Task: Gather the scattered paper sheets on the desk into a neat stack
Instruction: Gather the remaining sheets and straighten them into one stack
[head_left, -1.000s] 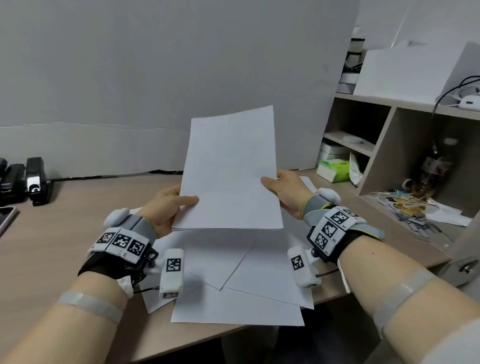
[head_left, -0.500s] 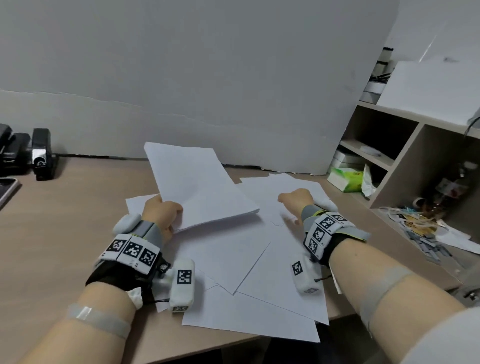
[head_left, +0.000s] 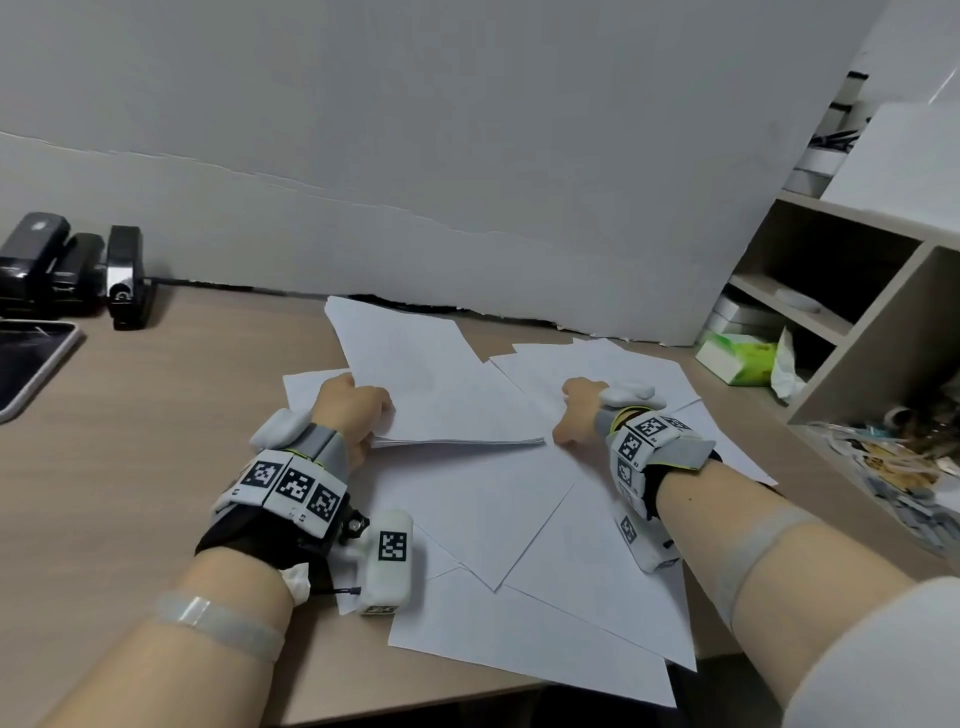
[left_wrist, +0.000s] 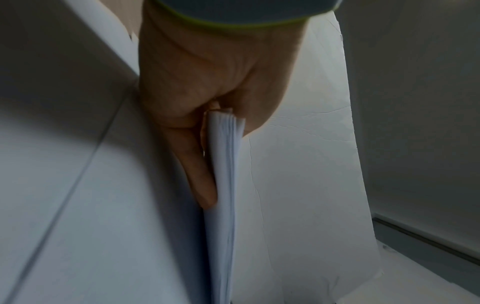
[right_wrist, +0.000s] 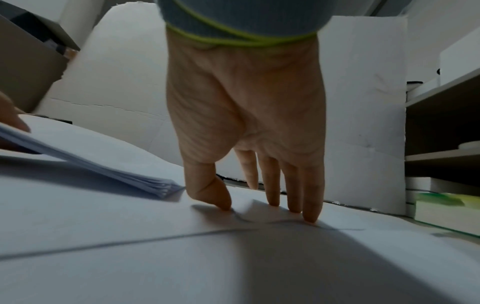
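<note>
Left hand (head_left: 349, 410) pinching the near-left corner of a thin gathered stack (head_left: 431, 395), thumb on top and fingers (left_wrist: 201, 174) beneath (the left wrist view shows several sheet edges squeezed together), held just above the desk (head_left: 156, 441) at centre, tilted, its near edge free. Right hand (head_left: 579, 410) spread, fingertips (right_wrist: 310, 214) and thumb pressing down on a loose sheet (head_left: 597, 364) at the far right, which buckles slightly between them; nothing pinched there. More loose sheets (head_left: 519, 545) fanned and overlapping across the near side of the desk, one overhanging the near edge. Judged from this: very light, floppy, smooth paper, likely to slide over its neighbours and sag if taken by one corner alone; flat on the desk, hard to get under, so best dragged with flat fingertips until an edge lifts or clears the one below, then pinched at a corner or along a short edge. Stack better supported at two sides before squaring. All sheets blank, no print readable. Black-and-white square markers on both wrist bands (head_left: 291, 483), patterns only. Green tissue box (head_left: 737, 356) by the shelf at far right, lettering too small to read. Black staplers (head_left: 124, 278) at far left, no brand legible.
</note>
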